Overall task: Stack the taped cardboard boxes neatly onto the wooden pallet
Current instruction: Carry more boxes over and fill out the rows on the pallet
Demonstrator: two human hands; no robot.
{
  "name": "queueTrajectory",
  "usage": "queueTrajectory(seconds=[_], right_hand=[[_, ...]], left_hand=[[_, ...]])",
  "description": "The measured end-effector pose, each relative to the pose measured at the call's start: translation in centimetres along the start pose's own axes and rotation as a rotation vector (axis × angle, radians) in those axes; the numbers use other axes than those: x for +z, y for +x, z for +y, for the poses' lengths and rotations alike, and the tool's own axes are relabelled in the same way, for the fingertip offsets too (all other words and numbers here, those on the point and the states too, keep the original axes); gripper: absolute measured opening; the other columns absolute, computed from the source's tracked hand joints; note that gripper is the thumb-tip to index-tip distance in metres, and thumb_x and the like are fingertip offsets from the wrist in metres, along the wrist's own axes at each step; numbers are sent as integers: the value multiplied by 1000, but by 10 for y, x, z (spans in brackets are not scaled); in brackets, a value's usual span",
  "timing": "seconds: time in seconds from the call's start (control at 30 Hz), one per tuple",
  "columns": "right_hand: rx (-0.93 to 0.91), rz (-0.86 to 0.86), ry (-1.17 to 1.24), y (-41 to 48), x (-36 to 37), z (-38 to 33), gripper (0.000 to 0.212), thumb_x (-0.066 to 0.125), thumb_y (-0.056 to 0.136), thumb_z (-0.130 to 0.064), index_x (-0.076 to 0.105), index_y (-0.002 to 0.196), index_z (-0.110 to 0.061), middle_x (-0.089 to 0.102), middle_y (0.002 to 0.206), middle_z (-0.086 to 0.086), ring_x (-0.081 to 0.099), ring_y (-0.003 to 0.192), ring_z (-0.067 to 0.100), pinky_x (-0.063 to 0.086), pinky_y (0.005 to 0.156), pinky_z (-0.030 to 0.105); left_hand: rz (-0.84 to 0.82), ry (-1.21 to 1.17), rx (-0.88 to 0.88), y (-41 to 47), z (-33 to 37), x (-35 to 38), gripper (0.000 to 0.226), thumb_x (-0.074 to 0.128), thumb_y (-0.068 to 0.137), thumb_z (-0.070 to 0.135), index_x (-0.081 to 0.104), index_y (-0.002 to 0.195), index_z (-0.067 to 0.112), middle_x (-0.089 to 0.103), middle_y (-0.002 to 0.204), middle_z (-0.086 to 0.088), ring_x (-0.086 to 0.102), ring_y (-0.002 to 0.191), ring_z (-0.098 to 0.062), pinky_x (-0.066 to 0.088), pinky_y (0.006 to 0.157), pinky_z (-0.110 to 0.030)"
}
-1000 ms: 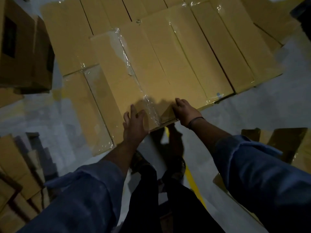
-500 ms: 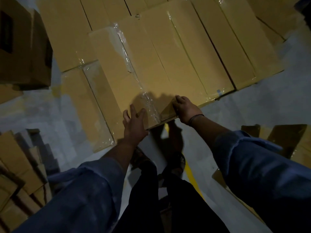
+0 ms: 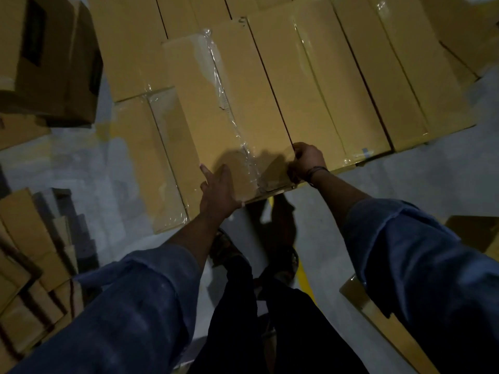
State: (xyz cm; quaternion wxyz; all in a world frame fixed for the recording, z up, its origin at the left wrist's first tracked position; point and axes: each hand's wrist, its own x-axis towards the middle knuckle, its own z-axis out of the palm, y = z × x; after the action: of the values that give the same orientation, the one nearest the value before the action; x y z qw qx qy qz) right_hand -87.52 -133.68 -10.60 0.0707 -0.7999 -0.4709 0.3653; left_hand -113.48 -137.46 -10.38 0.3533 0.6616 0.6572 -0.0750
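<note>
Shifted outward, the left hand (image 3: 218,190) presses flat-fingered on the taped box (image 3: 232,103), the right hand (image 3: 307,160) curls round its near corner. The box lies beside the neighbouring boxes (image 3: 337,90), likely being squared.

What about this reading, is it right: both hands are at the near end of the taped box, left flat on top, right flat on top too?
Wrong on the right hand: in the head view its fingers curl round the near right corner of the taped box. The left hand lies flat on top, as said.
</note>
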Motion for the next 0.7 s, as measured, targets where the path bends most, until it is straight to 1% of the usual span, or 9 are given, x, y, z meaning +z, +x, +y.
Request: queueTrajectory(seconds=[0.07,0.2,0.3,0.37,0.47,0.53,0.6,0.7], right_hand=[[22,-1,40,-1,0,1,45,80,81,-16,69,124,-13,71,117,13,65,109,32,52,89,36],[31,-26,7,-8,4,5,61,80,79,-19,61,137,-17,64,125,15,63,114,35,55,92,40],[12,-49,-70,-8,5,8,66,71,77,-15,55,140,-23,56,129,18,60,112,40,57,93,48],[-14,-81,-159,-7,6,9,66,68,80,-9,50,143,-21,46,133,19,54,114,43,53,98,50],[-98,-69,-302,-13,13,9,59,66,83,-9,44,138,-18,35,133,17,44,115,44,51,93,56],[-158,-66,-416,-19,18,10,64,64,87,-9,36,143,-22,25,146,15,36,121,44,49,91,56],[-195,-92,-529,-22,23,11,71,65,89,-11,27,148,-22,10,160,12,29,127,43,46,93,57],[-215,-120,-627,-23,24,11,77,65,91,-14,21,153,-17,3,165,12,28,133,44,45,97,58]], left_hand=[[4,-3,4,-2,2,-1,125,97,65,39,16,160,29,-27,162,-29,32,137,-63,46,106,-59],[-6,16,26,-11,2,-2,124,97,67,37,17,161,27,-25,162,-32,31,137,-64,43,108,-59],[-11,31,55,-16,0,-2,123,96,68,34,18,162,25,-23,162,-33,28,139,-66,41,108,-58],[-17,37,54,-13,1,-2,124,96,68,35,17,162,24,-24,161,-34,27,138,-68,39,109,-59],[-47,53,29,-8,4,0,125,95,70,35,12,163,23,-29,160,-34,26,137,-70,38,110,-61],[-38,112,23,-6,9,2,122,92,74,36,9,162,20,-28,159,-35,20,140,-69,36,110,-64],[-44,198,30,-3,12,5,120,88,78,40,5,162,17,-24,161,-33,8,144,-68,30,113,-69],[-68,297,54,1,13,7,118,82,83,44,2,162,10,-16,165,-31,-4,148,-65,19,118,-69]])
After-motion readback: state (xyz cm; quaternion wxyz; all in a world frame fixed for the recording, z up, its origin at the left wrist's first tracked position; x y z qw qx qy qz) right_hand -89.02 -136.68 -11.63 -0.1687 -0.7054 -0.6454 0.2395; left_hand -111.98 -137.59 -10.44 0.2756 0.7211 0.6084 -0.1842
